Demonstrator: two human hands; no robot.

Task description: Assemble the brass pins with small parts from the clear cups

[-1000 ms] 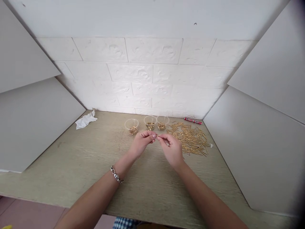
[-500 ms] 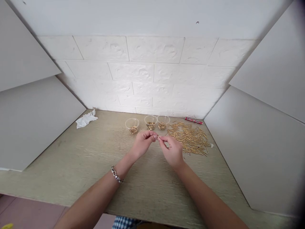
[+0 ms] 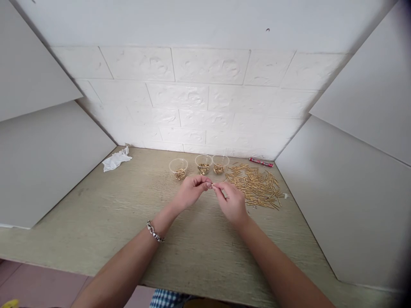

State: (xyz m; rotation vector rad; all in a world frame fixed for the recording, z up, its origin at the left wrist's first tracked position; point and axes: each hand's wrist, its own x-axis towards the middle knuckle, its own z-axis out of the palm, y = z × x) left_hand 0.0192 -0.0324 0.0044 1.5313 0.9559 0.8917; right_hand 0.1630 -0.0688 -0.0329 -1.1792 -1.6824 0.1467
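My left hand (image 3: 191, 192) and my right hand (image 3: 231, 202) meet fingertip to fingertip above the middle of the wooden table (image 3: 135, 222). Both pinch the same small thin gold pin (image 3: 213, 185), one end each. A silver bracelet (image 3: 155, 232) is on my left wrist. Just behind my hands stand three small clear cups (image 3: 178, 167), (image 3: 203, 163), (image 3: 220, 163), each with gold bits in the bottom. A heap of loose gold pins (image 3: 257, 185) lies on the table to the right of my right hand.
A crumpled white tissue (image 3: 116, 159) lies at the back left of the table. A red pen-like thing (image 3: 260, 162) rests by the white brick wall at the back right. White panels close in both sides.
Hands stay pinched together on the small pin; only a slight shift of the view.
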